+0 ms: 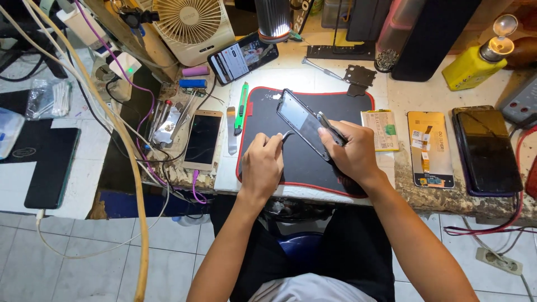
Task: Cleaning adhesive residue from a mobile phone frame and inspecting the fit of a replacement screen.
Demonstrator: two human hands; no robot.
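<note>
My right hand [349, 152] grips a black phone frame [302, 120], tilted up off a black mat with a red edge [335, 103]. A thin dark tool lies along the phone under my right fingers. My left hand [262, 165] is closed on a small metal tool [287, 134] whose tip touches the phone's left edge. Both hands hover over the middle of the mat.
A gold phone [202, 140], a green knife [241, 107] and tweezers [162, 120] lie left of the mat. A battery [380, 130], a display panel [429, 148] and a dark phone [486, 150] lie right. A fan [193, 25], lit phone [243, 57] and yellow bottle [474, 66] stand behind.
</note>
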